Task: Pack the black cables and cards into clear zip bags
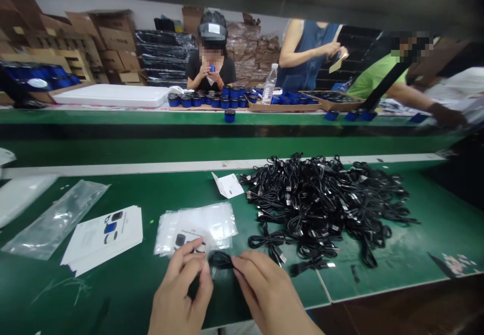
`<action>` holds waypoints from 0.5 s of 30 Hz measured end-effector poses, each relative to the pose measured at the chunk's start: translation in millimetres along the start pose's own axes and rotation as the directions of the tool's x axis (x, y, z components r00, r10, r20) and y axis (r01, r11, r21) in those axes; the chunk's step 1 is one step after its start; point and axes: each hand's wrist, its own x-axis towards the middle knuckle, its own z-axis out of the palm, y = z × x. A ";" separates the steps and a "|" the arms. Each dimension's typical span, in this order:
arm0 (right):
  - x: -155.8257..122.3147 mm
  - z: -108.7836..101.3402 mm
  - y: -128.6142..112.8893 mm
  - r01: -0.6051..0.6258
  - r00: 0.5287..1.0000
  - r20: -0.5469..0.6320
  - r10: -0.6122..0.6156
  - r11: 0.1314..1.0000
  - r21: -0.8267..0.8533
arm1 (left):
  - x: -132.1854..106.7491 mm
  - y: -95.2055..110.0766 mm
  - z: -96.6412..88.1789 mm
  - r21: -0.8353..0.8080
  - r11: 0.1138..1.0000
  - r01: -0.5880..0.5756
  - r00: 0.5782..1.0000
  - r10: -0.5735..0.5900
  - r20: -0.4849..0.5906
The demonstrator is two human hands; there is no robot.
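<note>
My right hand pinches a coiled black USB cable at its right end. The cable's left end reaches the mouth of a clear plastic bag. My left hand has thumb and forefinger closed on the edge of this small clear bag, which has a printed leaflet inside. Under and behind it lies a spread stack of clear bags. To the right of my right hand rises a large heap of coiled black cables, with several loose coils at its near edge.
Printed leaflets and a long clear bag lie at left. A folded leaflet stands by the heap. Across the green bench, blue jars and a plastic bottle line a ledge, where several other people work.
</note>
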 end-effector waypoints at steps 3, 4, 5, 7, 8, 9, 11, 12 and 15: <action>3.6 7.9 -5.1 0.071 0.997 -0.008 -0.071 0.997 -0.006 | -5.0 1.2 1.0 0.066 0.991 -0.115 0.993 0.114 0.013; 5.8 9.7 -7.1 0.060 0.998 -0.032 -0.061 0.998 -0.005 | -7.1 2.8 2.6 0.087 0.989 -0.122 0.992 0.123 0.002; 8.5 10.5 -9.1 0.018 0.999 -0.045 -0.017 1.000 0.013 | -9.3 4.5 4.5 0.100 0.988 -0.116 0.993 0.118 -0.016; 14.4 8.5 -13.0 -0.120 0.993 -0.008 0.122 0.985 0.125 | -13.0 7.5 8.4 0.100 0.991 -0.083 0.995 0.088 -0.046; 17.2 5.5 -14.4 -0.181 0.983 0.056 0.173 0.962 0.206 | -14.4 8.3 9.8 0.090 0.994 -0.063 0.996 0.068 -0.054; 19.6 1.6 -15.3 -0.222 0.973 0.131 0.191 0.931 0.290 | -15.4 8.6 10.7 0.076 0.996 -0.051 0.997 0.056 -0.054; 22.9 -6.4 -15.3 -0.257 0.953 0.261 0.154 0.866 0.430 | -16.5 8.0 11.1 0.047 0.998 -0.041 0.997 0.044 -0.056; 23.5 -9.2 -14.6 -0.268 0.944 0.302 0.132 0.839 0.474 | -16.7 7.6 10.8 0.038 0.998 -0.050 0.997 0.052 -0.061; 21.8 -9.1 -11.9 -0.317 0.934 0.307 0.183 0.819 0.478 | -16.9 7.7 10.1 0.036 0.997 -0.075 0.994 0.078 -0.070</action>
